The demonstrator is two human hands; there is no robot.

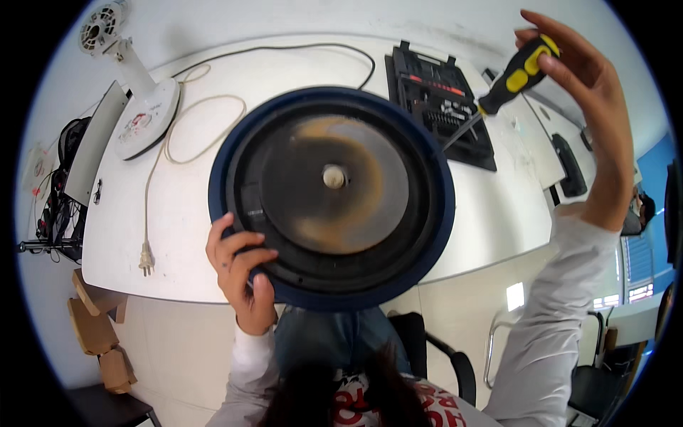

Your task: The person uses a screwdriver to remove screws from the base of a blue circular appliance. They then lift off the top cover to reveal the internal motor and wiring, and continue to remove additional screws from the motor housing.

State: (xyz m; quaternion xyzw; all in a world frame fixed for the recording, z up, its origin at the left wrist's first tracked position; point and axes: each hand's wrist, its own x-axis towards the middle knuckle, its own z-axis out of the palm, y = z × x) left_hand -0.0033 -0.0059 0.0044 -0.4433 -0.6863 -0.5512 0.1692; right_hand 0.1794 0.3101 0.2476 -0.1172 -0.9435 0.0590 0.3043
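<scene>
White table point(491, 213): carries all items below.
Round dark appliance base point(331, 196), blue rim, worn metal disc w/ centre hub: held up over table's near edge; left hand point(240, 274) clamped on its lower-left rim.
Black tool case point(439, 103), open: far right of table.
Small white fan point(135, 92): far left corner; cord + plug point(146, 259) trail along left edge.
Yellow/black screwdriver point(509, 82): right hand point(587, 107) closed round handle, raised over far right corner.
</scene>
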